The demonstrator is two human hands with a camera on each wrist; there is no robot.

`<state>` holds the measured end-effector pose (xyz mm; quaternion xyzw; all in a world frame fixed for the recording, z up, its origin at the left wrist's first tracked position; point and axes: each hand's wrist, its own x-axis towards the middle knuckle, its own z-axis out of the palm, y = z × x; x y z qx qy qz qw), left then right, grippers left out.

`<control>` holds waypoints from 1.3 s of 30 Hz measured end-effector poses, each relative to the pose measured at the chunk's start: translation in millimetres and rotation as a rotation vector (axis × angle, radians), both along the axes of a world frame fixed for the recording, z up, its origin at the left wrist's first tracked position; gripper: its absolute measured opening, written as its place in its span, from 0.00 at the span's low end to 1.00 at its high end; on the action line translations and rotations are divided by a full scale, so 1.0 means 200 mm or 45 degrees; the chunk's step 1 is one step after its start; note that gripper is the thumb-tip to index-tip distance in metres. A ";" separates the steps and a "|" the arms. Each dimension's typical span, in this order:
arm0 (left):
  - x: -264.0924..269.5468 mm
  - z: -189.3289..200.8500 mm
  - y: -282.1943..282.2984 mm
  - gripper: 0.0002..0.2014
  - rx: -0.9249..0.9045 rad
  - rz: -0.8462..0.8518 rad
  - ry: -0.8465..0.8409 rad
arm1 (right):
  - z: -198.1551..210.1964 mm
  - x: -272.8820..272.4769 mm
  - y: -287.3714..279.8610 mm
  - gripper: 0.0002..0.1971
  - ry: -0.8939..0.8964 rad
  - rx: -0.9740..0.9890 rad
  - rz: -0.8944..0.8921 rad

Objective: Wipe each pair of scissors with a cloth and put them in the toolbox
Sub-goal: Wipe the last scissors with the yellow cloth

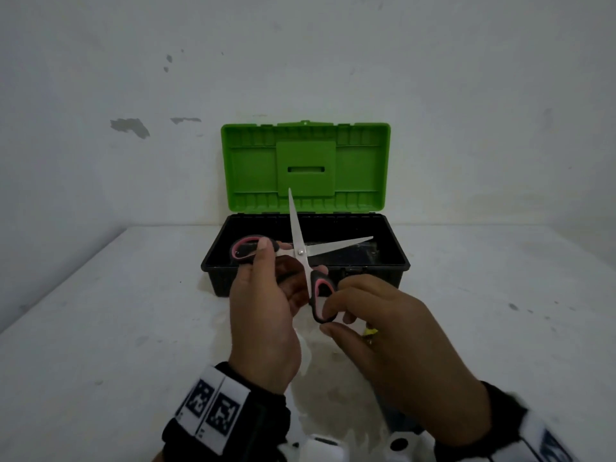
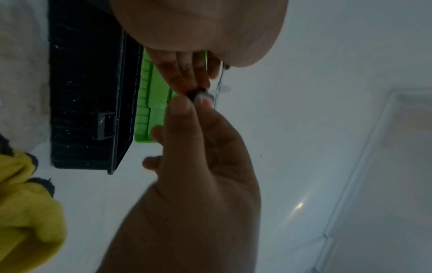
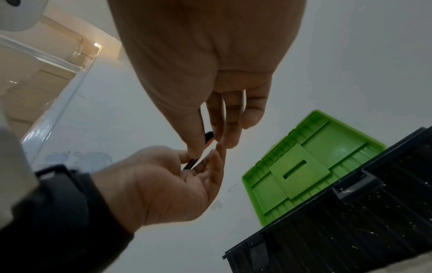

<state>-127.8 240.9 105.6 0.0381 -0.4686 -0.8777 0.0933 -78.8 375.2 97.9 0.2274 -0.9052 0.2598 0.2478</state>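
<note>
A pair of scissors with pink-and-black handles is held just above the front of the toolbox, blades spread wide apart. My left hand grips the left handle loop. My right hand pinches the lower handle between thumb and fingers. The black toolbox stands open, its green lid upright against the wall. A yellow cloth lies on the table in front of the toolbox; in the head view only a scrap of the cloth shows under my right hand. In the right wrist view the handle shows between my fingers.
The white table stretches left and right of the toolbox, with a white wall close behind. The toolbox latch faces me. White camera housings sit at the bottom edge of the head view.
</note>
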 end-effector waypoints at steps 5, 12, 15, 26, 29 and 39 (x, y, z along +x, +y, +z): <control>0.01 0.00 0.05 0.20 0.040 0.059 -0.055 | -0.04 -0.01 -0.05 0.05 -0.034 0.050 0.021; -0.03 -0.01 0.05 0.17 -0.064 0.263 -0.011 | 0.01 -0.01 0.01 0.11 -0.173 -0.016 0.117; -0.05 -0.04 0.01 0.15 -0.135 0.296 -0.006 | 0.05 -0.01 0.16 0.09 -0.225 -0.106 -0.066; -0.08 -0.13 -0.03 0.13 -0.215 0.262 -0.130 | -0.02 -0.14 0.46 0.13 -0.888 0.703 -0.437; -0.07 -0.12 -0.03 0.13 -0.200 0.265 -0.145 | -0.03 -0.14 0.49 0.10 -0.792 0.534 -0.429; -0.04 -0.05 0.06 0.13 -0.076 0.278 -0.170 | -0.01 -0.12 0.46 0.20 -0.348 -1.167 0.026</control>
